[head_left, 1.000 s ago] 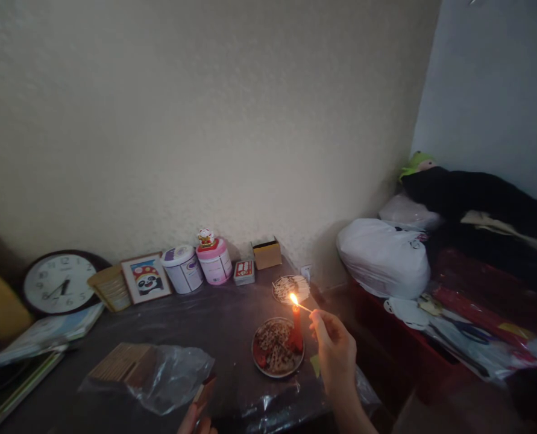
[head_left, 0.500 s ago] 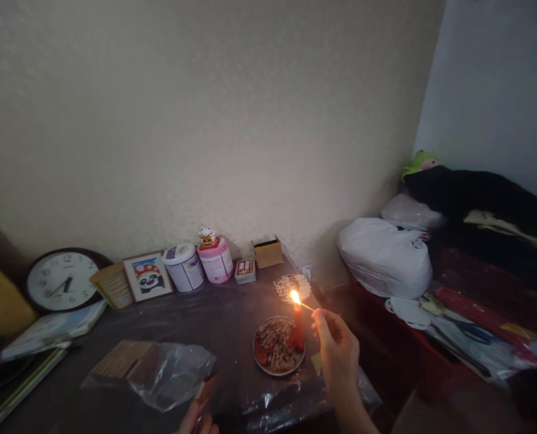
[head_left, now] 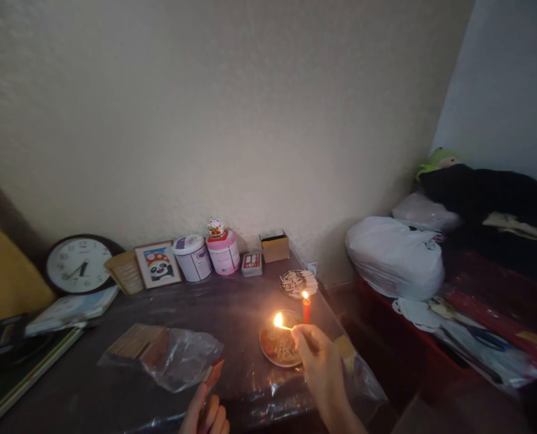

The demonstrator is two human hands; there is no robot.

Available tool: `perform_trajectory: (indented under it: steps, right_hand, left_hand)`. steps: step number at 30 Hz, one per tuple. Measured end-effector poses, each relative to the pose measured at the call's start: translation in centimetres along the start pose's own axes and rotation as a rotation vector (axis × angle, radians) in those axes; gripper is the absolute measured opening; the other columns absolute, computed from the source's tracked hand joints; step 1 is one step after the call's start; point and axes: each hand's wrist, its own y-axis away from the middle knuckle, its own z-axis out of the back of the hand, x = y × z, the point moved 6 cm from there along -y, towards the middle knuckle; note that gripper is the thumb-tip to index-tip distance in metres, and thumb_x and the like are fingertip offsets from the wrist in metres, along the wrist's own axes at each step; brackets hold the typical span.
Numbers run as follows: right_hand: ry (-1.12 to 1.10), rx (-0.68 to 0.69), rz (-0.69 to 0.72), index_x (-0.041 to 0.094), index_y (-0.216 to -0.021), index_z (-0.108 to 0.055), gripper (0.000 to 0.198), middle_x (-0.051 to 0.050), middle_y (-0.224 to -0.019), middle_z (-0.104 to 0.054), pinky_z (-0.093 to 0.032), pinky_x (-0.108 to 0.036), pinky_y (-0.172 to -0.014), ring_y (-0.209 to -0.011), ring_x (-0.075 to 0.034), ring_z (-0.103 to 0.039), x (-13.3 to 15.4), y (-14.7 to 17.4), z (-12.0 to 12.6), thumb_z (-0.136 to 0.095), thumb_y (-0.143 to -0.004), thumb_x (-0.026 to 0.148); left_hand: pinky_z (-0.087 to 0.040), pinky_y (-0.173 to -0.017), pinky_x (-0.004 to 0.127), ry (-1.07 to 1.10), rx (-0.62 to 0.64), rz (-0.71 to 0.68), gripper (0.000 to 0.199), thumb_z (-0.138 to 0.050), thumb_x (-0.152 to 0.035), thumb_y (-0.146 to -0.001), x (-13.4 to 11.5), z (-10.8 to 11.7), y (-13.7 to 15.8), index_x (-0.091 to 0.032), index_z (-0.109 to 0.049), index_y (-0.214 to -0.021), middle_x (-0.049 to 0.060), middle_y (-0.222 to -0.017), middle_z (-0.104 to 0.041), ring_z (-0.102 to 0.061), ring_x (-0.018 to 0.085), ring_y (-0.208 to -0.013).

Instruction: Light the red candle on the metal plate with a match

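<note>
Pinched in my right hand (head_left: pixel 317 364) is a burning match (head_left: pixel 285 327), its flame pointing left above a round plate (head_left: pixel 264 351). Burnt matchsticks and reddish wax appear to lie on that plate, partly covered by my hand. A red candle (head_left: pixel 307 310) stands upright, lit, at the plate's far right edge, just behind my fingers. My left hand (head_left: pixel 205 413), low in the view, is closed on a small matchbox (head_left: pixel 213 372) that tilts up to the right. Close by, a clear plastic bag (head_left: pixel 184 355) holds a pack of brown boxes (head_left: pixel 138 342).
A dish of unburnt matches (head_left: pixel 298 282) sits behind the candle. Along the wall stand a clock (head_left: pixel 79 265), a framed panda picture (head_left: pixel 158 265), two tins (head_left: pixel 223 253), a red-topped box (head_left: pixel 252 264) and a cardboard box (head_left: pixel 274 246). A white bag (head_left: pixel 395 256) lies to the right.
My right hand has moved the burning match left and down, away from the candle wick. The candle now burns with its own flame. My left hand has risen slightly, showing more of the matchbox.
</note>
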Motion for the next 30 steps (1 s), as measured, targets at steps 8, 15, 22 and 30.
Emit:
perform_trajectory:
  steps: [8, 15, 22, 30]
  right_hand:
    - [0.111, 0.129, 0.025, 0.015, -0.074, -0.068, 0.028, -0.007, -0.070, -0.072, -0.047, -0.027, -0.063, -0.069, -0.023, -0.066, -3.2, -0.1, -2.7, -0.052, -0.083, 0.035]
    - [0.152, 0.133, 0.006, 0.017, -0.071, -0.070, 0.027, -0.007, -0.070, -0.073, -0.046, -0.029, -0.063, -0.069, -0.024, -0.067, -3.6, -0.2, -3.1, -0.051, -0.082, 0.031]
    - [0.172, 0.158, 0.011, 0.018, -0.070, -0.069, 0.025, -0.006, -0.069, -0.073, -0.046, -0.028, -0.062, -0.068, -0.023, -0.067, -3.6, 0.1, -3.8, -0.050, -0.082, 0.030]
    - [0.217, 0.119, 0.024, 0.018, -0.068, -0.068, 0.024, -0.005, -0.067, -0.072, -0.045, -0.028, -0.061, -0.065, -0.022, -0.066, -3.6, -0.1, -3.5, -0.051, -0.080, 0.030]
  left_hand:
    - [-0.017, -0.029, 0.017, -0.099, -0.024, -0.046, 0.049, -0.071, -0.043, -0.071, -1.0, -1.0, 0.7, -0.021, -0.062, -0.114, -0.012, -0.033, -0.033, -0.023, 0.003, -0.025]
    - [-0.011, -0.031, 0.019, -0.022, -0.019, -0.074, 0.044, -0.070, -0.040, -0.073, -1.2, -1.3, 0.8, -0.018, -0.063, -0.111, -0.013, -0.036, -0.031, -0.019, 0.002, -0.027]
    - [-0.010, -0.030, 0.019, 0.033, -0.015, -0.037, 0.041, -0.072, -0.038, -0.072, -0.9, -0.9, 0.6, -0.020, -0.064, -0.107, -0.013, -0.035, -0.032, -0.020, 0.003, -0.026]
    - [-0.009, -0.031, 0.020, 0.083, -0.005, -0.049, 0.021, -0.073, -0.037, -0.071, -0.9, -0.6, 0.5, -0.019, -0.067, -0.081, -0.012, -0.035, -0.034, -0.023, 0.002, -0.026]
